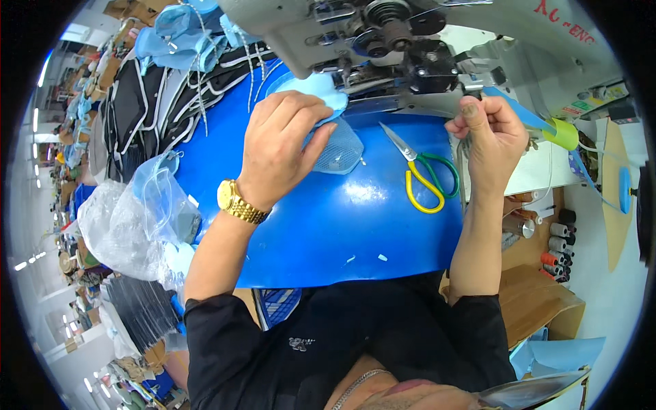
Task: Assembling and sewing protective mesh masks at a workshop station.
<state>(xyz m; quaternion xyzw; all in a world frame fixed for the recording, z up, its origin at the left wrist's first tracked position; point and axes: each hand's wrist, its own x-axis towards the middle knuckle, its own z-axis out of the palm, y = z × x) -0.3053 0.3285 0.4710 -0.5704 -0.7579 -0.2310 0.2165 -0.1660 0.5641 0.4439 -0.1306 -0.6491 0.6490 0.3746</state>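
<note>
Light-blue mesh piece partly under left hand

Long workshop aisle under ceiling striplights

My glossy blue plastic table shines; the mesh cloth looks rough, my watch polished gold metal, the scissors plastic-handled.
</note>
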